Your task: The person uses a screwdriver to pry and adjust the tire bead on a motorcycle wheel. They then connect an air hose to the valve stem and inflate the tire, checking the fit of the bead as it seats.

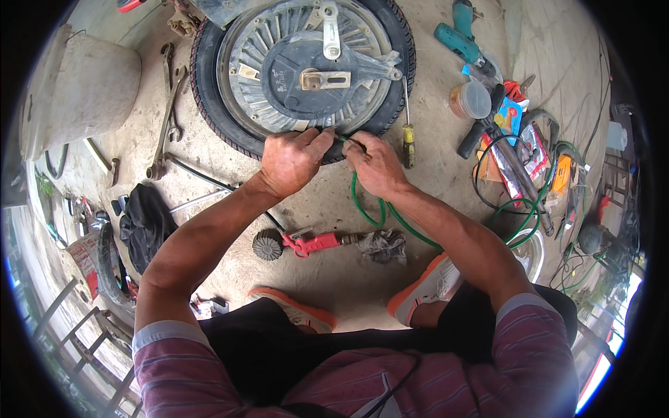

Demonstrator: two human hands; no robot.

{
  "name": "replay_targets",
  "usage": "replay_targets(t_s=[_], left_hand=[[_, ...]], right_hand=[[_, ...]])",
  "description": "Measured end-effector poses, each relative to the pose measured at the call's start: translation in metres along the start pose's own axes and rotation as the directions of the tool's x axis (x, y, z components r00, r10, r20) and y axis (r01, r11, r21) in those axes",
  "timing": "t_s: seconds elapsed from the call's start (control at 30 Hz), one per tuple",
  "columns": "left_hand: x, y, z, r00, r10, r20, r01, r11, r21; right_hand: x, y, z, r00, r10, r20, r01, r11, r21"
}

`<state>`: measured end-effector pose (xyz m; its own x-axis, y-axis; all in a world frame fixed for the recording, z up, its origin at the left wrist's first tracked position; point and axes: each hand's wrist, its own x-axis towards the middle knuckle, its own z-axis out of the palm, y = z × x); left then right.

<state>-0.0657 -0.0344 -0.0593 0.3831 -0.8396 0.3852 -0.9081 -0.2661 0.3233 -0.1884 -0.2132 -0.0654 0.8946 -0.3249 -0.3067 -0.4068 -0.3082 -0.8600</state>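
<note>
A wheel point(282, 80) is lying flat on the floor point(300, 216), straight ahead of the person's feet; its black rubber tyre point(207, 73) is showing a blocky tread, and thin metal ribs are fanning out around a dull, scuffed round hub cover point(286, 83). The left hand point(296, 160) is curling its fingers at the near rim, though I cannot tell what its grip is closing on. Beside it, the right hand point(376, 166) is gripping a smooth green hose point(411, 230) near the tyre, the hose looping away rightward. Below, a glossy red air tool point(317, 243) is resting near a crumpled grey rag point(385, 246). A screwdriver point(409, 145) with a yellow-and-black handle is lying right of the tyre, and long steel wrenches point(166, 129) are lying left. The floor is showing rough, stained grey concrete, with a pale bucket point(104, 87) standing left and teal power tools point(460, 43) lying at upper right.
</note>
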Motion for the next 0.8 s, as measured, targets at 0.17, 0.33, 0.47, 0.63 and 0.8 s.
replay_targets(t_s=[0.17,0.33,0.47,0.63,0.8], left_hand=[[0.002,0.0,-0.001,0.999,0.017,-0.028,-0.016,1.0,0.006],[0.003,-0.001,-0.003,0.999,0.027,-0.018,-0.028,1.0,-0.011],[0.001,-0.003,-0.002,1.0,0.031,0.006,-0.031,0.999,-0.021],[-0.002,0.001,0.0,0.999,0.03,0.026,-0.029,0.999,-0.036],[0.001,0.0,-0.002,0.999,0.049,0.016,-0.049,0.999,-0.022]], right_hand=[[-0.002,-0.006,-0.004,0.993,-0.109,0.054,0.116,0.984,-0.132],[-0.004,-0.005,0.0,0.985,-0.154,0.077,0.162,0.981,-0.106],[-0.003,-0.009,0.001,0.985,-0.135,0.104,0.144,0.986,-0.081],[-0.001,-0.004,0.004,0.983,-0.151,0.104,0.161,0.983,-0.086],[0.001,-0.008,0.006,0.986,-0.154,0.065,0.161,0.978,-0.132]])
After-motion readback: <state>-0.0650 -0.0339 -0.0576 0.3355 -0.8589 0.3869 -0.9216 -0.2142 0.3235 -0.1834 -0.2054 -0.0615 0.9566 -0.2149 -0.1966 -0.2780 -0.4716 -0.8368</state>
